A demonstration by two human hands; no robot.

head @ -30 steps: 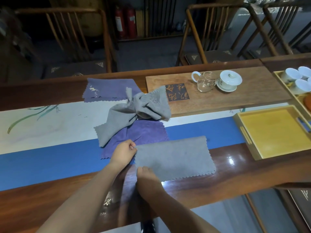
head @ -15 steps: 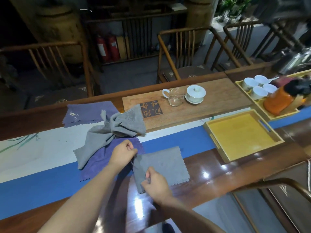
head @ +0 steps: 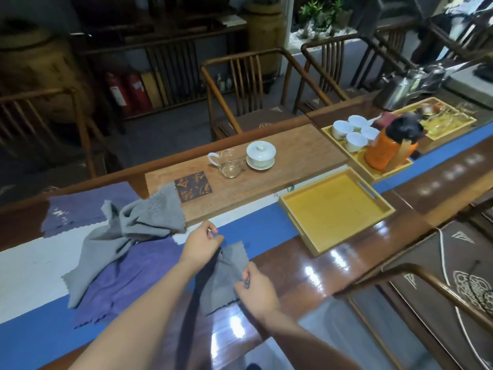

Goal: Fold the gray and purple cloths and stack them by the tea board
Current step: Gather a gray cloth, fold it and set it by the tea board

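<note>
Glossy wooden table [head: 333, 273] w/ blue runner; tea board [head: 280, 166], flat wood slab, lies beyond both hands. Soft gray cloth [head: 224, 279], zigzag-edged, half-folded, long axis running away from person, sits btwn hands: left hand [head: 200, 247] pinches far corner, right hand [head: 256, 289] pinches near edge.

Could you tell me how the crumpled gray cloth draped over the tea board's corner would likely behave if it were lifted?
The crumpled gray cloth would probably flop and hang, since it already bunches in soft folds. It seems light, draping over the tea board edge. It might drag the purple cloth beneath.
</note>
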